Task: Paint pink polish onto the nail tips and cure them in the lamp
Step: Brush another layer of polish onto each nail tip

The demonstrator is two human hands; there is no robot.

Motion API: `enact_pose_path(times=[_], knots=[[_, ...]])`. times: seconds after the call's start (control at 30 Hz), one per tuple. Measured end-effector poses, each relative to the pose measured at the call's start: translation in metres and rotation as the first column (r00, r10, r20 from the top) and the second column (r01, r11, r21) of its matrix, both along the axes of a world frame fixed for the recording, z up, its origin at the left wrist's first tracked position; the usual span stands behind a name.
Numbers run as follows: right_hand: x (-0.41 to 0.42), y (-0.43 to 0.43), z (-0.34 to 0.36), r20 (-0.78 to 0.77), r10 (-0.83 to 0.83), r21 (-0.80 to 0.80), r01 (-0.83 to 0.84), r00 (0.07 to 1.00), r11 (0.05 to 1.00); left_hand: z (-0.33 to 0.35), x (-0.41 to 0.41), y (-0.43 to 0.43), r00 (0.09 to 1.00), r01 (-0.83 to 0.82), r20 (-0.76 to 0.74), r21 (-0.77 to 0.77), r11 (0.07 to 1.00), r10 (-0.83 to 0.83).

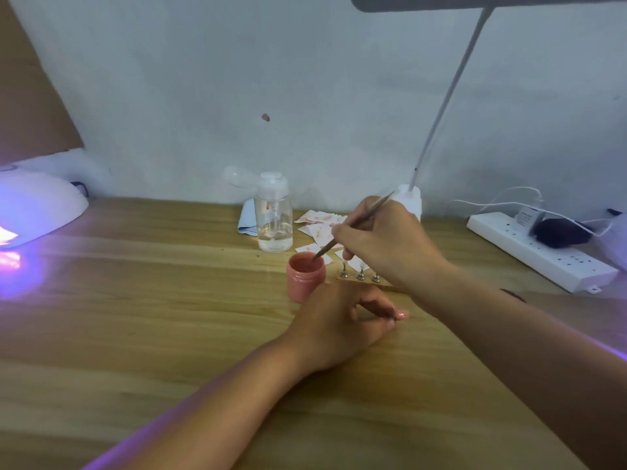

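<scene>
Dipping a thin brush [353, 229] into the open pink polish jar [304, 278] on the tabletop [169, 300], right hand [381, 240] fingers pinched round the handle; pinching what looks like a pink nail tip [402, 314] between left hand [339, 329] thumb and forefinger, just in front of the jar. Got three little metal stands [361, 275] just right of the jar, half hidden by the right hand; curing lamp [37, 205] glowing purple way off at the left edge.

Smooth wood-grain table [152, 300], clear plastic bottle [274, 218]
</scene>
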State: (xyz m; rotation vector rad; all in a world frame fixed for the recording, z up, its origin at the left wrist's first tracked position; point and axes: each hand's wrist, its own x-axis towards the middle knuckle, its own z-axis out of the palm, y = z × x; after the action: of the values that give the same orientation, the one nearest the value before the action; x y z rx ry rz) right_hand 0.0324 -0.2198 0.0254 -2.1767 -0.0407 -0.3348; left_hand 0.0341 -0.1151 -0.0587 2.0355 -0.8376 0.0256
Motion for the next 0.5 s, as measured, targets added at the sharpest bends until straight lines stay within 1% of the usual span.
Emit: enact_pose_path(times=[0.07,0.13,0.23,0.3,0.33,0.37,0.4,0.43,0.47,0.5], knots=[[0.005,0.005,-0.005,-0.006,-0.038,-0.109,0.037,0.999,0.993,-0.001,0.000,-0.001,1.000,-0.014,-0.010,0.011,1.000,0.015],[0.008,0.008,-0.010,-0.010,-0.058,-0.177,0.055,0.998,0.983,-0.001,-0.002,-0.003,1.000,-0.023,0.000,0.032,0.999,0.023],[0.009,0.007,-0.015,-0.042,-0.049,-0.218,0.038,0.998,0.975,0.000,-0.003,-0.005,0.999,-0.030,0.020,0.042,0.999,0.029],[0.007,0.005,-0.015,-0.043,-0.044,-0.191,0.035,0.998,0.981,0.000,-0.003,-0.005,0.999,-0.042,0.023,0.048,0.998,0.040],[0.005,0.004,-0.014,-0.025,-0.046,-0.131,0.042,0.999,0.990,-0.001,-0.002,-0.005,0.999,-0.043,0.021,0.061,0.997,0.041],[0.001,0.002,-0.013,-0.001,-0.050,-0.037,0.050,0.999,0.998,-0.001,-0.002,-0.006,0.999,-0.038,0.014,0.071,0.997,0.037],[-0.004,-0.002,-0.012,0.022,-0.052,0.091,0.050,0.998,0.995,-0.002,-0.001,-0.006,0.999,-0.034,0.001,0.069,0.997,0.034],[-0.010,-0.008,-0.012,0.043,-0.051,0.240,0.039,0.998,0.970,-0.002,-0.001,-0.006,0.999,-0.030,-0.015,0.052,0.998,0.030],[-0.018,-0.017,-0.012,0.059,-0.047,0.390,0.021,0.997,0.920,-0.003,0.000,-0.007,0.999,-0.024,-0.031,0.032,0.999,0.025],[-0.026,-0.029,-0.012,0.066,-0.036,0.504,-0.002,0.997,0.864,-0.003,0.000,-0.007,0.999,-0.017,-0.044,0.014,1.000,0.017]])
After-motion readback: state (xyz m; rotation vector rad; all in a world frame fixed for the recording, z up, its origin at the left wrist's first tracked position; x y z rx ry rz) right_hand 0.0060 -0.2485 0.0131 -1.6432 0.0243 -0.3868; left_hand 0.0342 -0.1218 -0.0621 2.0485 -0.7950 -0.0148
